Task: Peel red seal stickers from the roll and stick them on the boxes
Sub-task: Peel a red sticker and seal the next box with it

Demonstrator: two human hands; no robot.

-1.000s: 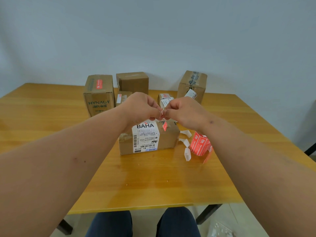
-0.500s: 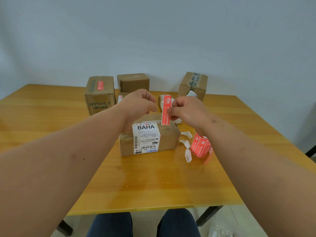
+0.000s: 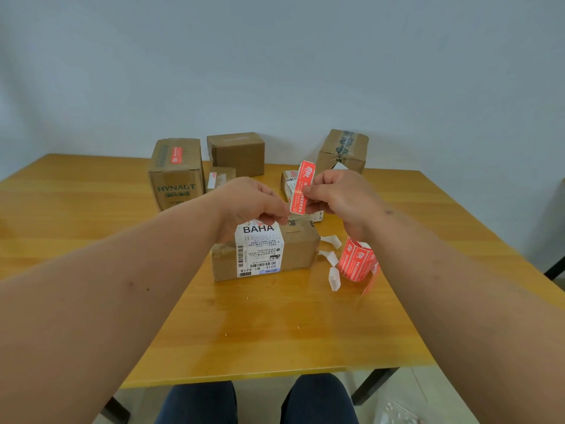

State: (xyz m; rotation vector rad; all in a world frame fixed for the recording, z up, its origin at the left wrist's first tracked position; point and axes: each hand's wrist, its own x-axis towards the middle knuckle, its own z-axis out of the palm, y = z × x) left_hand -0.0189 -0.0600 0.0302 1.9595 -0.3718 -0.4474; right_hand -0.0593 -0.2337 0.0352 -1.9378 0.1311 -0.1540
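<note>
A peeled red sticker (image 3: 301, 188) is held upright, pinched by the right hand (image 3: 339, 198) and left hand (image 3: 255, 203) above the BAHA box (image 3: 293, 252); pressing it down flat is probably called for next.

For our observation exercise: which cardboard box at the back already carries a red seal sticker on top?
The tall brown cardboard box printed HYNAUT, back left; the plain box beside it shows none.

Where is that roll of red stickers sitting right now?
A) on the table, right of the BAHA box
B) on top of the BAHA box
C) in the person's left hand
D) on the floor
A: the red sticker roll stands on the table, right of the BAHA box.
</note>
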